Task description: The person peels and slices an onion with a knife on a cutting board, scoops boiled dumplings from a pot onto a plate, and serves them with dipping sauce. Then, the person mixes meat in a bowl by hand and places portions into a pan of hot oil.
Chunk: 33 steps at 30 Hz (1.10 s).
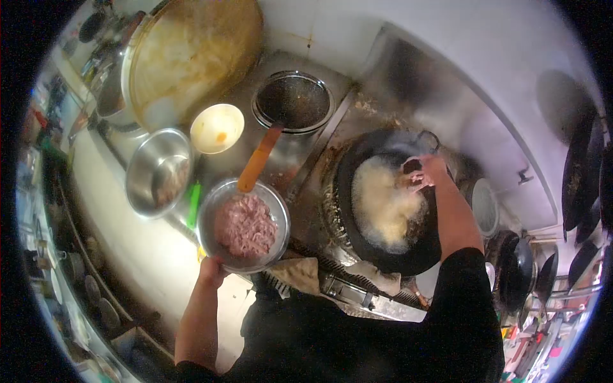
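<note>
My left hand (212, 270) grips the near rim of a metal bowl (285, 223) that holds sliced raw meat (246, 226), pink and wet-looking. Over the right side of a black wok (345, 172) hangs my right hand (429, 171), fingers pointing down and bent. Pale pink strips at its fingertips look like raw meat, partly blurred. Below it, pale foaming oil (386, 204) bubbles in the wok and hides whatever is under the surface.
A strainer (294, 102) rests on a pot behind the meat bowl, its orange-brown handle (260, 158) reaching the bowl's rim. Left stand a white bowl (217, 129), another metal bowl (159, 173), a green-handled tool (194, 205) and a large round lid or pan (195, 60). Dark pans hang at right.
</note>
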Tool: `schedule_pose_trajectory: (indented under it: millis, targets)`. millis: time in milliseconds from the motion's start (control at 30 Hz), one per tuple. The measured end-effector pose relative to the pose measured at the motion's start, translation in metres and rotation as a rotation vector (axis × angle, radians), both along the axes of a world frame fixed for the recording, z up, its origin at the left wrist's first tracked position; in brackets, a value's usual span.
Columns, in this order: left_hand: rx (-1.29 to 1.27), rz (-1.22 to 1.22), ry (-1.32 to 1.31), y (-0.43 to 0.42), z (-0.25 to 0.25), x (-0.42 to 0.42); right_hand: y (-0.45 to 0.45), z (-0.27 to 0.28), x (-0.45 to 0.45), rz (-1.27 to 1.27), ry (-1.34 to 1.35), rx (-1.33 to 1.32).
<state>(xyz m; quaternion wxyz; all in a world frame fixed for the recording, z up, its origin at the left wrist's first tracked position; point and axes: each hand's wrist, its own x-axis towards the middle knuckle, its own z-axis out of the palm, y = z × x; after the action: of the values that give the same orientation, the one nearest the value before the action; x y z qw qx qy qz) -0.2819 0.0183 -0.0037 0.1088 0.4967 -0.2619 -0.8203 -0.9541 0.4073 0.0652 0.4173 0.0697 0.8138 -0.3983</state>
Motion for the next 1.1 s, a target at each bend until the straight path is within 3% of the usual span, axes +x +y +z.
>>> schedule_pose_trajectory:
  millis: [33, 100, 167, 200, 233, 300, 333, 400, 433, 533, 567, 667, 700, 767, 800, 867, 900, 967, 1033, 1100]
  targets:
    - [0.0, 0.013, -0.023, 0.0, 0.0, -0.001, 0.006, 0.008, 0.006, -0.265, -0.224, -0.239]
    - [0.016, -0.005, -0.05, -0.004, -0.007, 0.001, 0.013, 0.014, 0.014, -0.224, -0.245, -0.155]
    - [0.031, -0.021, -0.074, -0.011, -0.023, 0.009, 0.05, 0.001, 0.006, 1.226, 0.668, 0.721]
    - [0.027, -0.045, -0.074, -0.014, -0.033, 0.014, 0.107, -0.07, -0.036, 1.226, 0.615, 0.588]
    - [0.024, -0.07, -0.075, -0.016, -0.039, 0.016, 0.136, -0.103, -0.04, 1.22, 0.613, 0.592]
    - [0.023, -0.063, -0.062, -0.011, -0.019, 0.007, 0.175, -0.133, -0.022, 0.88, 0.147, 0.572]
    - [0.021, -0.05, -0.05, -0.007, -0.009, 0.003, 0.18, -0.127, 0.005, 0.874, 0.147, 0.576]
    - [0.02, -0.079, 0.013, -0.006, -0.004, 0.003, 0.163, -0.092, 0.078, 1.473, 1.113, 0.726]
    - [0.018, -0.105, 0.075, -0.006, -0.003, 0.002, 0.153, -0.071, 0.105, 1.468, 1.11, 0.734]
    - [0.055, -0.06, 0.157, -0.004, 0.0, 0.0, 0.111, -0.001, 0.177, 0.46, 0.202, 0.002]
    - [0.059, -0.06, 0.159, -0.004, 0.0, 0.0, 0.106, 0.002, 0.181, 0.46, 0.203, 0.006]
    - [-0.005, -0.124, 0.01, -0.004, 0.001, -0.001, 0.082, 0.016, 0.181, 0.987, 1.097, 0.387]
    - [-0.013, -0.107, 0.006, -0.003, 0.002, -0.002, 0.07, 0.026, 0.182, 0.987, 1.098, 0.394]
    - [-0.014, -0.083, -0.001, -0.003, -0.004, 0.001, 0.04, 0.059, 0.187, 0.674, 0.936, 0.284]
    - [-0.056, -0.132, 0.012, -0.004, -0.015, 0.004, 0.034, 0.07, 0.188, 0.682, 0.934, 0.285]
    - [-0.208, -0.214, 0.082, -0.005, -0.02, 0.008, 0.013, 0.089, 0.193, 0.517, 0.84, -0.155]
    - [-0.322, -0.241, 0.13, 0.0, -0.013, 0.006, -0.033, 0.136, 0.233, 0.525, 0.897, -0.01]
    - [-0.047, -0.074, -0.078, 0.003, 0.023, 0.001, -0.102, 0.175, 0.29, 0.542, 0.735, -0.09]
    - [-0.098, 0.013, 0.019, 0.01, 0.018, 0.008, -0.16, 0.178, 0.352, 0.6, 0.412, -0.498]
    - [-0.136, -0.086, 0.039, 0.018, 0.037, 0.01, -0.221, 0.148, 0.417, 0.731, 0.29, -0.447]
